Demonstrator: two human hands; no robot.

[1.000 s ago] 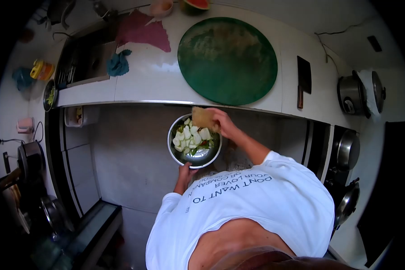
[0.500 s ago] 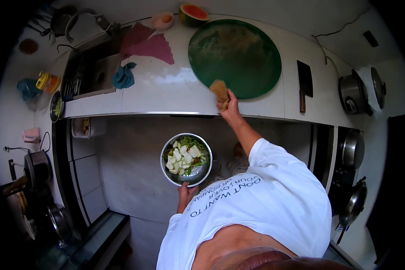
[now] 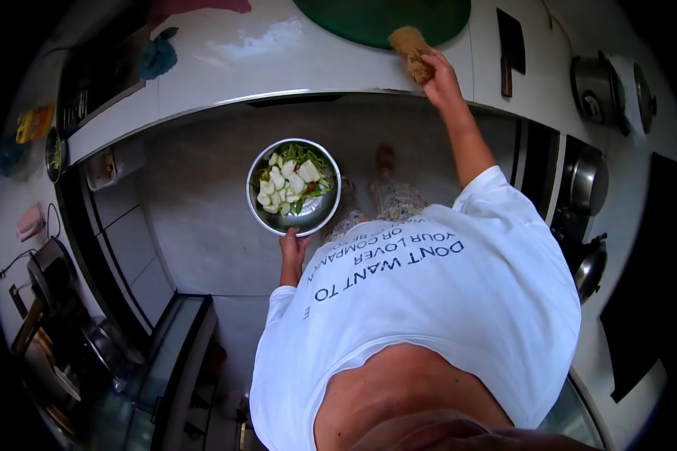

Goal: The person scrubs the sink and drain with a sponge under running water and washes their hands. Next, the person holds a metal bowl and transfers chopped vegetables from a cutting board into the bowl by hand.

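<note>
My left hand grips the near rim of a metal bowl, held out over the floor. Sliced white pieces and green vegetables lie in the bowl, with a bit of red among them. In my right hand is a brown fibrous scrubber, pinched at its side above the counter's front edge. The scrubber is at the near edge of the round green board.
A cleaver lies on the counter right of the board. A blue cloth is by the sink at the left. Pots stand at the right; a rice cooker is at the back right.
The view has tilted down. My right hand has moved from over the bowl to the board's near edge with the scrubber. My left hand still holds the bowl, now farther from the counter.
</note>
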